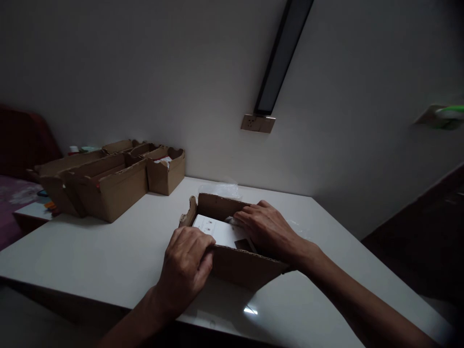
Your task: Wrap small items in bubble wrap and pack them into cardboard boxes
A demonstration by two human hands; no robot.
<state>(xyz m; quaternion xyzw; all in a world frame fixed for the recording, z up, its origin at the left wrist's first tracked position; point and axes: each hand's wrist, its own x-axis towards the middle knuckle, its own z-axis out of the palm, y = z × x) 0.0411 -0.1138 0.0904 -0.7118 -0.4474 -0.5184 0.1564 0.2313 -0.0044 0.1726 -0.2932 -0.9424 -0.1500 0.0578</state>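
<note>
An open-topped cardboard box (239,268) stands on the white table in front of me. Inside it lies a white item (217,232) with small printed figures, perhaps a carton or booklet. My left hand (190,256) is closed over the box's near left edge, thumb outside. My right hand (268,229) reaches over the right side into the box, its fingers bent down near the far wall. A bit of greyish material shows by those fingertips, which are partly hidden, so what they hold cannot be made out.
Several cardboard boxes (125,186) stand together at the table's back left, some with things inside. Clear plastic wrap (219,189) lies behind my box, against the wall. The white table (145,246) ends at a near edge and a right edge. A wall socket (258,123) sits above.
</note>
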